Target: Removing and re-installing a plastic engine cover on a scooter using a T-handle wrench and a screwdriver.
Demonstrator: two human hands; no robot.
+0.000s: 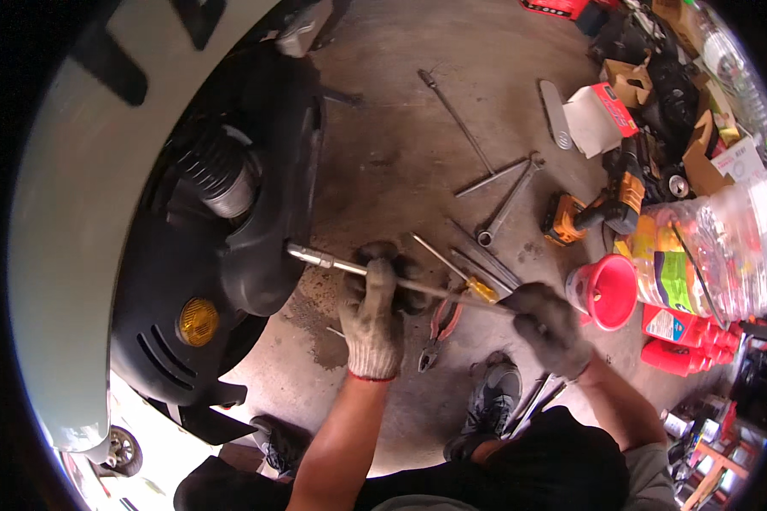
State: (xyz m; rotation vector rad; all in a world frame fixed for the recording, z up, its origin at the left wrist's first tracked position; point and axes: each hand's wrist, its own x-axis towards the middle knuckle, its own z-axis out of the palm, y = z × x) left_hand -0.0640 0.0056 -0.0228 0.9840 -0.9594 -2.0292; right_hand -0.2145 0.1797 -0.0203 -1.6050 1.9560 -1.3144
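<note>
One grey-gloved left hand (372,319) and dark-gloved right hand (551,324) clamp fingers round a silver metal bar (343,265), apparently spaced for leverage.

The bar (336,264) is a long, slim metal rod with a thicker, shiny socket end. It slants across the scene from the left, slightly far, to the right, slightly near, raised above the floor. The left hand (373,319) grips it just behind the socket; the right hand (547,328) is closed around its right end, where the rod blurs. The socket end meets the right edge of the panel (256,285), black, curved and slotted, standing left.
</note>
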